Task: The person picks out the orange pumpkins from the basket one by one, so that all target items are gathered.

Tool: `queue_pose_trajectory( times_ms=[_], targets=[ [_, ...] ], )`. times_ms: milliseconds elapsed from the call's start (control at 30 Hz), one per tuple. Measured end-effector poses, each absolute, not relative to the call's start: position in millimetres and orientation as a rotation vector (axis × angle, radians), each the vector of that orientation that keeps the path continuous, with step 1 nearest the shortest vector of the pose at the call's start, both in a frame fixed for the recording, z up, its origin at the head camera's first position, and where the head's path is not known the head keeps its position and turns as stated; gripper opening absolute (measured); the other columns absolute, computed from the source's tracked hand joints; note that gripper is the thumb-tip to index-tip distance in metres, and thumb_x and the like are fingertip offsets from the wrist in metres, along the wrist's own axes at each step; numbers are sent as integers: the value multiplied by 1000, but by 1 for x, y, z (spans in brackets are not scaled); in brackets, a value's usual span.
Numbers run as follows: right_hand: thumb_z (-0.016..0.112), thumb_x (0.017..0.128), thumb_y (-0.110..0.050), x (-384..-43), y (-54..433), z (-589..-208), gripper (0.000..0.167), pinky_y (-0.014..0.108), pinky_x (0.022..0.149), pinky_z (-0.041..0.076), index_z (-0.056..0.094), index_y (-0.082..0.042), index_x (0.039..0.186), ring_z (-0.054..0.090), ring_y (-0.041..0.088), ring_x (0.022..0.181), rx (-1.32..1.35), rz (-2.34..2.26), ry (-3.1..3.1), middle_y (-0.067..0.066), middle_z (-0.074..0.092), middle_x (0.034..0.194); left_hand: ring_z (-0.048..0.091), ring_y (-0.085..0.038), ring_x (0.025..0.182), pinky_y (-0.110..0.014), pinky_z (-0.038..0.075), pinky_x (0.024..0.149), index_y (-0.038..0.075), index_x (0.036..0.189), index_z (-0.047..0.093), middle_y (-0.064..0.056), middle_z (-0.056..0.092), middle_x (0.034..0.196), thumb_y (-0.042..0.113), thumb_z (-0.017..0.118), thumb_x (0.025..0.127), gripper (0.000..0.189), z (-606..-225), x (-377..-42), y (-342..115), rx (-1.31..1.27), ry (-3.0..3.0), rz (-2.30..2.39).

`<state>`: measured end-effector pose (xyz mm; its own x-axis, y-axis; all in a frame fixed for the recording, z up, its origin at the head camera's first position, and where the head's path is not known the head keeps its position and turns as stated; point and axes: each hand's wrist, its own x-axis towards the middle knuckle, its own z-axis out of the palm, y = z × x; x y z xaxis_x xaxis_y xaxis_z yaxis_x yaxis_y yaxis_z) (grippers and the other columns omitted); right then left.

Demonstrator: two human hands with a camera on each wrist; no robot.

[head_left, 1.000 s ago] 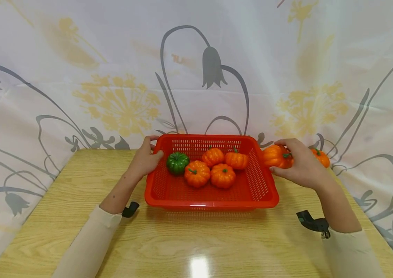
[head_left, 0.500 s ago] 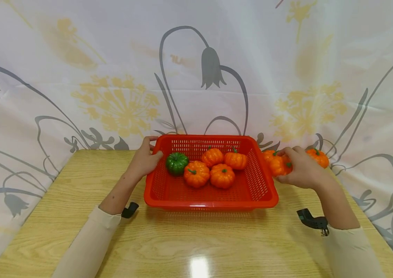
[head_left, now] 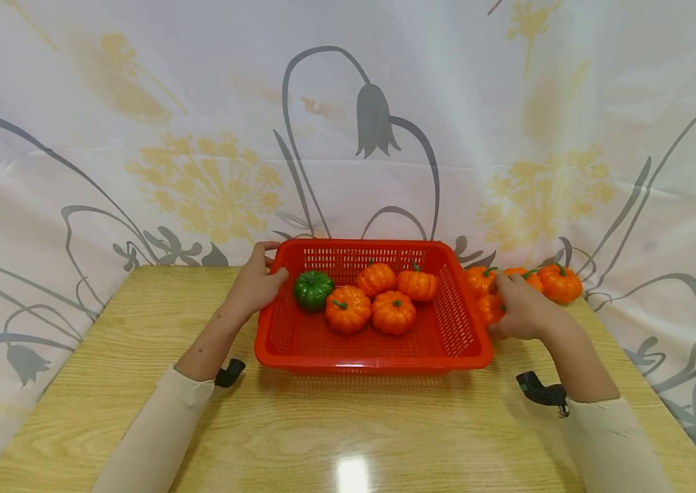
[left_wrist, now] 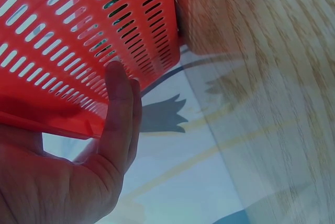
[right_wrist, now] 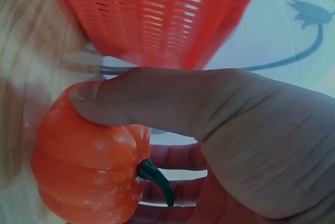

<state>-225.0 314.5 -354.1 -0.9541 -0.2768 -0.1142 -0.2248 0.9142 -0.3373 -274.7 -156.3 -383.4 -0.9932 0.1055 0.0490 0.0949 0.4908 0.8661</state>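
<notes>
My left hand [head_left: 255,284] grips the left rim of the red plastic basket [head_left: 348,362], its thumb over the edge. In the left wrist view, the fingers [left_wrist: 121,114] lie along the slotted outer wall. Beyond the basket's right side, my right hand [head_left: 525,309] holds an orange toy pumpkin [right_wrist: 86,161] with a green stem. The thumb presses on one side of it and the other fingers reach round behind, partly hidden. This pumpkin sits low, close to the tabletop. Inside the basket are one green pumpkin [head_left: 313,290] and several orange pumpkins [head_left: 348,309].
Behind my right hand, three more orange pumpkins stand along the back: one by the basket rim [head_left: 479,280], one partly covered pumpkin [head_left: 532,279] and one at the far right [head_left: 560,284]. The wooden table [head_left: 298,431] backs onto a flower-printed curtain [head_left: 348,171].
My right hand has lowered its pumpkin from rim height down beside the basket's right wall. Other pumpkins behind the hand have come into view. The left hand and the basket have stayed put.
</notes>
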Motion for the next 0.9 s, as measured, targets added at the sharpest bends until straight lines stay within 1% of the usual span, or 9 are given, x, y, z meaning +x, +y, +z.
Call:
queue_pose_trajectory(
  times_ms=[100,267,467,633,800,900],
  targets=[
    [89,74,-19,-227,314,-358,64,53,80,56,52,8,119,57,38,95,-380,-451,2909,30,51,117,72,-39,95,-44,67,72,8,162,30,-24,56,125,16,54,105,61,-384,-275,-156,181,2702,1571],
    [90,76,-21,-229,312,-362,59,52,78,56,54,6,116,58,37,94,-361,-414,2888,28,52,115,72,-39,95,-43,67,72,8,161,31,-24,56,124,16,54,105,61,-384,-274,-156,184,2705,1571],
    [90,77,-22,-229,310,-362,60,55,81,56,54,6,115,58,38,95,-334,-395,2892,29,54,114,72,-40,96,-44,67,73,8,161,31,-24,57,125,16,54,105,61,-382,-274,-156,181,2703,1569],
    [90,78,-24,-230,310,-361,62,59,86,56,52,9,115,59,43,101,-312,-381,2882,32,56,116,72,-39,96,-44,67,72,8,161,31,-24,57,125,15,54,105,61,-382,-274,-156,180,2703,1568],
    [90,79,-24,-230,310,-360,67,60,87,56,51,12,120,59,46,105,-299,-384,2872,34,56,120,72,-39,95,-44,67,71,8,162,31,-24,56,125,16,54,105,61,-382,-274,-156,171,2701,1570],
    [89,80,-26,-228,311,-359,73,61,88,56,50,14,127,59,49,108,-299,-377,2883,36,57,124,72,-39,95,-44,67,72,9,162,31,-24,56,125,16,54,105,61,-382,-273,-156,166,2698,1569]
  ],
)
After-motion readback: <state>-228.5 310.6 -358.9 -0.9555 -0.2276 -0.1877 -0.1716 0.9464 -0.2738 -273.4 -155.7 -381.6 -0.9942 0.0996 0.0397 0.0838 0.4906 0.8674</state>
